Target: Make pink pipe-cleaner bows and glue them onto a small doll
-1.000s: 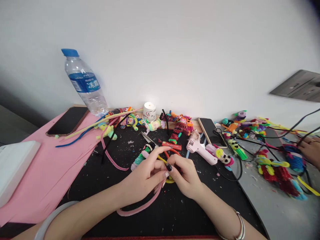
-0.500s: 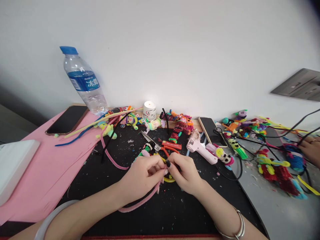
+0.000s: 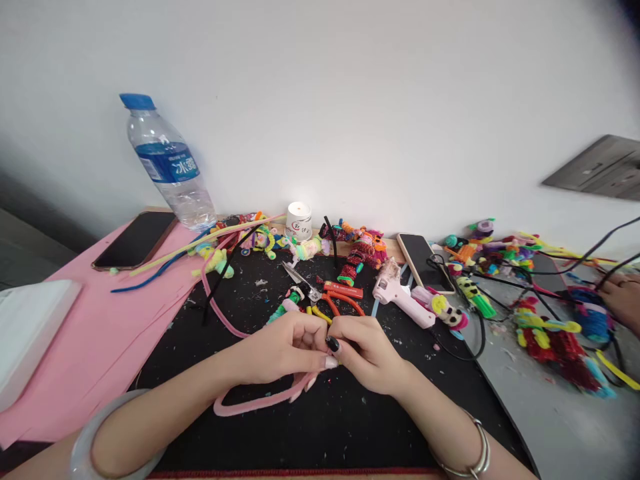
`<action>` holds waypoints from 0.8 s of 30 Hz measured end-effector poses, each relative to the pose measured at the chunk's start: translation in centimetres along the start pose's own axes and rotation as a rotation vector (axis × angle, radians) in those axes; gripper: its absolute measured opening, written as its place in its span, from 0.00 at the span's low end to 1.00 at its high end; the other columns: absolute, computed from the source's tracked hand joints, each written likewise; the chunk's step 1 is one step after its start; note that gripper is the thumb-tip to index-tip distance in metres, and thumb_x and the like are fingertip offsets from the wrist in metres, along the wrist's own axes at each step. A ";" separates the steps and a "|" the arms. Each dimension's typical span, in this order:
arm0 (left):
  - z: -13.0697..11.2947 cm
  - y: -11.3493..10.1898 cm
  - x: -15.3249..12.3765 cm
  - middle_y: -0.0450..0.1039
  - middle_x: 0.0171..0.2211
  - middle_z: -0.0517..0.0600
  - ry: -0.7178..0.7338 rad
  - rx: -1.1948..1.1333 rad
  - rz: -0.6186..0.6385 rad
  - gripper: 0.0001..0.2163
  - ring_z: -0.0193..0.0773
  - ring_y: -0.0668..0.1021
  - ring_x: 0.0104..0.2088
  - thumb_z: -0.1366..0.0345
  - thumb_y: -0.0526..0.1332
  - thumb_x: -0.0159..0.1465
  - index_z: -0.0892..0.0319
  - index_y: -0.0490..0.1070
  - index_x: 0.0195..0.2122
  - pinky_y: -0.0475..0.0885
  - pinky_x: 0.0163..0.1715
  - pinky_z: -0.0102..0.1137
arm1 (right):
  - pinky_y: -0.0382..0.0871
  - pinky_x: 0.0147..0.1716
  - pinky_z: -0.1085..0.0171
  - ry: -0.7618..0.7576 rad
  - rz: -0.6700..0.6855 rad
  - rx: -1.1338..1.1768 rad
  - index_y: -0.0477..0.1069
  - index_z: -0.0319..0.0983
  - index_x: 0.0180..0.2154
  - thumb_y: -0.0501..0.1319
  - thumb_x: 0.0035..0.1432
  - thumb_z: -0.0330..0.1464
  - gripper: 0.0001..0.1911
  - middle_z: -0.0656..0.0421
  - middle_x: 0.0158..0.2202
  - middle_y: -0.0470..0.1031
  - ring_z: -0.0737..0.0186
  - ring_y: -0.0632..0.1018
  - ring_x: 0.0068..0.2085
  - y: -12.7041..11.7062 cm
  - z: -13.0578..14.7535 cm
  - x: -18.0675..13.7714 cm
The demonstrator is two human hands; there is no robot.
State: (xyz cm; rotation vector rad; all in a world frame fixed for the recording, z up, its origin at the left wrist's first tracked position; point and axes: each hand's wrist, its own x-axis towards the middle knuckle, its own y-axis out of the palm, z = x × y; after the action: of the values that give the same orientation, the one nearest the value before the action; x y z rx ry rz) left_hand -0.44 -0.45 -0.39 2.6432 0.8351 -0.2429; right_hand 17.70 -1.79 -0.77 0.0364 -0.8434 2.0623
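Note:
My left hand [image 3: 285,348] and my right hand [image 3: 367,353] meet fingertip to fingertip over the black mat [image 3: 240,313]. Both are closed in a pinch on a pink pipe cleaner [image 3: 250,403], which loops out below my left hand onto the mat. A bit of yellow shows between the fingers; I cannot make out what it is. Just beyond my hands lie orange-handled pliers [image 3: 340,300] and a small green and pink figure [image 3: 285,308].
A water bottle [image 3: 167,167], a phone [image 3: 135,240] on pink paper [image 3: 95,333], a lit candle [image 3: 299,220], a pink glue gun [image 3: 400,297], a second phone [image 3: 423,263] and several pipe-cleaner figures lie around. Another person's hand [image 3: 623,297] rests at the right edge.
My hands have drawn closer and lower over the mat. The pink loop has swung left and now lies further out under my left hand.

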 end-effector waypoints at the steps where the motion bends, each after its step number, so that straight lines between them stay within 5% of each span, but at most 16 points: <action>1: 0.0 -0.1 0.0 0.67 0.16 0.41 -0.012 -0.009 0.005 0.07 0.25 0.67 0.10 0.66 0.60 0.58 0.61 0.61 0.27 0.63 0.13 0.20 | 0.54 0.24 0.70 0.001 0.001 0.014 0.59 0.39 0.26 0.47 0.62 0.32 0.13 0.64 0.22 0.58 0.70 0.60 0.23 0.1 0.1 0.0; 9: -0.3 0.1 0.0 0.66 0.14 0.40 -0.026 -0.039 0.007 0.09 0.24 0.67 0.10 0.68 0.60 0.58 0.61 0.60 0.24 0.62 0.12 0.19 | 0.53 0.22 0.70 0.121 -0.033 0.242 0.63 0.37 0.23 0.48 0.64 0.36 0.18 0.65 0.19 0.58 0.72 0.58 0.21 0.4 0.3 -0.1; 14: -0.3 0.1 -0.1 0.66 0.14 0.40 0.001 -0.033 -0.021 0.09 0.24 0.68 0.12 0.67 0.63 0.56 0.61 0.62 0.23 0.61 0.12 0.18 | 0.48 0.18 0.70 0.289 -0.073 0.621 0.64 0.36 0.22 0.52 0.61 0.40 0.19 0.66 0.17 0.56 0.74 0.55 0.19 1.0 0.3 -0.2; 18: -0.4 0.1 -0.3 0.66 0.13 0.40 -0.010 -0.009 0.013 0.09 0.23 0.63 0.10 0.66 0.62 0.56 0.61 0.62 0.24 0.58 0.09 0.18 | 0.44 0.16 0.71 0.397 -0.019 0.934 0.66 0.34 0.24 0.56 0.59 0.41 0.18 0.67 0.17 0.56 0.76 0.52 0.17 1.4 0.5 -0.1; 24: -0.4 0.1 -0.5 0.67 0.14 0.40 -0.020 -0.019 0.040 0.09 0.22 0.62 0.09 0.66 0.62 0.56 0.61 0.62 0.24 0.56 0.09 0.17 | 0.40 0.16 0.71 0.456 0.036 1.108 0.69 0.33 0.26 0.58 0.57 0.39 0.16 0.68 0.15 0.56 0.77 0.51 0.16 1.4 0.3 -0.3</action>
State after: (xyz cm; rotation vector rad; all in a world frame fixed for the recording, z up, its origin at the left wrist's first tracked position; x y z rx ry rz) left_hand -0.74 -0.57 0.16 2.6322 0.7737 -0.2490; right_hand 16.70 -2.70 -1.42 0.1458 0.6202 2.1944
